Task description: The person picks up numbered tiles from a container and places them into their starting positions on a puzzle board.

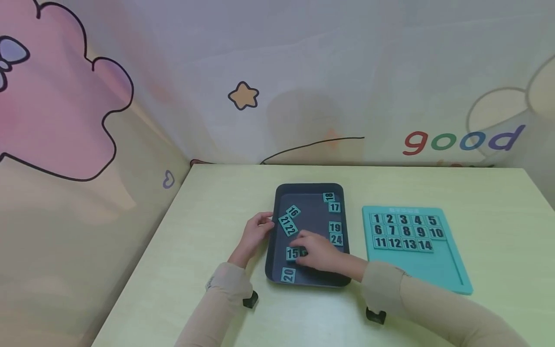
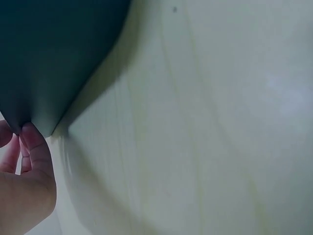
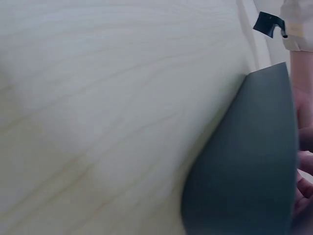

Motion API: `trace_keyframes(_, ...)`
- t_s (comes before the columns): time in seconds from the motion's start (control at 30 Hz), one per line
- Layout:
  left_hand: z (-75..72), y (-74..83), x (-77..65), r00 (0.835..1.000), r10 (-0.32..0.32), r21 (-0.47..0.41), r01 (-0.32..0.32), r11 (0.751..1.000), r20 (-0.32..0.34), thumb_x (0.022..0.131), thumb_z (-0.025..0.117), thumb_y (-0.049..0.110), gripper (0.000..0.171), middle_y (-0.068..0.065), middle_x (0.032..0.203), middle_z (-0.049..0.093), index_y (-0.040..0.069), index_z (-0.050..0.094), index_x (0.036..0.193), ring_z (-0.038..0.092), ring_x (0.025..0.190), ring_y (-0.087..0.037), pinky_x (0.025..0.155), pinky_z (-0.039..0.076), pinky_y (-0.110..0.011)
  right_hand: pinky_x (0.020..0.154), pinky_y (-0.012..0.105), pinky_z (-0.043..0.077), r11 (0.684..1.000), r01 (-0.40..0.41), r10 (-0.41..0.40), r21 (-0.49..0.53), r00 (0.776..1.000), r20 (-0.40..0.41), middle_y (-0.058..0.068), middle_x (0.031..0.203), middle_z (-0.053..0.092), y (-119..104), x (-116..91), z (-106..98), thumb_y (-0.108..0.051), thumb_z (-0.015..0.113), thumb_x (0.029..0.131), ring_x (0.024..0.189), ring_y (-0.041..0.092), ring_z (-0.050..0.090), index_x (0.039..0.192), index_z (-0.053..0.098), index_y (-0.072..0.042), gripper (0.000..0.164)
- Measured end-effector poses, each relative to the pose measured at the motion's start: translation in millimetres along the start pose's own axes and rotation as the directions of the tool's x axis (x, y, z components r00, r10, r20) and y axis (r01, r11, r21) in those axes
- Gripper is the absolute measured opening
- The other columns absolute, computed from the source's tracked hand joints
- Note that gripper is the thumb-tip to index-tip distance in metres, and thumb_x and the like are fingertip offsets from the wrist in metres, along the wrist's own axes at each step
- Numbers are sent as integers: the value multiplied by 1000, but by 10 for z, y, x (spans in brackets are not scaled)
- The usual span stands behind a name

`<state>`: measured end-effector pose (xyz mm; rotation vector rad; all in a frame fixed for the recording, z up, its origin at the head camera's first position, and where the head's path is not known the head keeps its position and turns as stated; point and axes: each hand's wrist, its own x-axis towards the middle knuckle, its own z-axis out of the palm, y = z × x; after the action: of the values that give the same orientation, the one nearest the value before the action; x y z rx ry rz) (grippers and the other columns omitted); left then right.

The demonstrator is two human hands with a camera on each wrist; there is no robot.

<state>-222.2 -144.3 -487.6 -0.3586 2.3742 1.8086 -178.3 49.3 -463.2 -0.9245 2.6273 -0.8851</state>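
A dark tray lies on the table with loose teal number tiles in it. My left hand is at its left side; in the left wrist view, the thumb and fingers pinch the tray's edge. Over the tray's lower middle, my right hand pinches the 15 tile, thumb and fingertips at its right part. A bit of green shows between those fingers, mostly hidden. Around the hand lie the 20 tile, the touching 21 and 22 tiles and the 16 tile.
Along the tray's right side are the 18 tile, 17 tile, 19 tile and 24 tile. Right of the tray, a teal number board carries tiles 1 to 14 in rows. A printed wall stands behind the table.
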Motion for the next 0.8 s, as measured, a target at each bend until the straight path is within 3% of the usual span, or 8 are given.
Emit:
trace_keyframes(0.53,-18,-26,-1,1000,1,-13,-1,1000,0,85,52,8,31,-9,97,54,8,56,115,51,84,-17,74,46,-28,63,20,41,999,40,-40,-15,999,6,0,95,52,146,-320,-316,-14,66,76,74,10,46,107,64,-10,31)
trace_keyframes(0.8,-11,-23,11,1000,-4,-2,4,1000,5,85,52,9,31,-9,98,54,9,56,117,51,84,-17,74,46,-27,56,17,40,1000,14,-14,-26,1000,-9,1,95,53,333,-564,-540,-9,66,74,67,9,44,104,64,-8,31)
